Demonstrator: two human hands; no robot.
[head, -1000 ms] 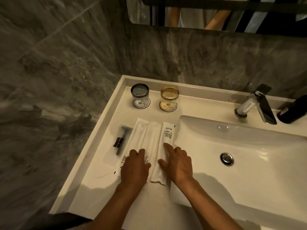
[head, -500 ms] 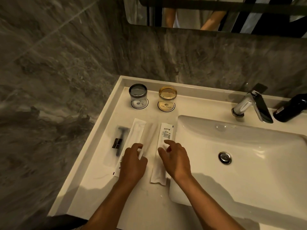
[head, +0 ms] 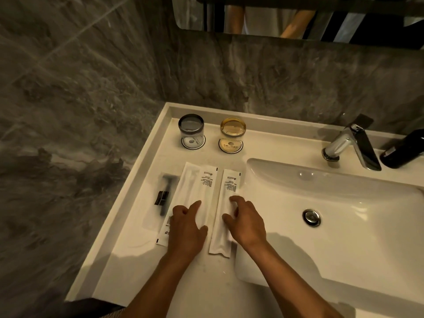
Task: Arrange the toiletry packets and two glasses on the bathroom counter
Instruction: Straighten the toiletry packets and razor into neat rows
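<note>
Two white toiletry packets lie side by side on the white counter (head: 197, 294), left of the basin. My left hand (head: 185, 228) rests on the lower part of the wider left packet (head: 197, 187), index finger stretched along it. My right hand (head: 246, 222) has its fingertips pressed on the narrower right packet (head: 227, 196). A clear packet with a black razor (head: 164, 193) lies furthest left. Behind them a grey-tinted glass (head: 191, 130) and an amber glass (head: 232, 134) stand on round coasters near the back rim.
The sink basin (head: 344, 237) with its drain (head: 311, 217) fills the right side. A chrome tap (head: 353, 143) and a dark bottle (head: 403, 149) stand behind it. Grey marble walls close in on the left and back, with a mirror above.
The overlapping packets have been spread apart into two separate packets with a gap between them. Both hands shifted slightly and lifted their palms, fingers curling onto the packets.
</note>
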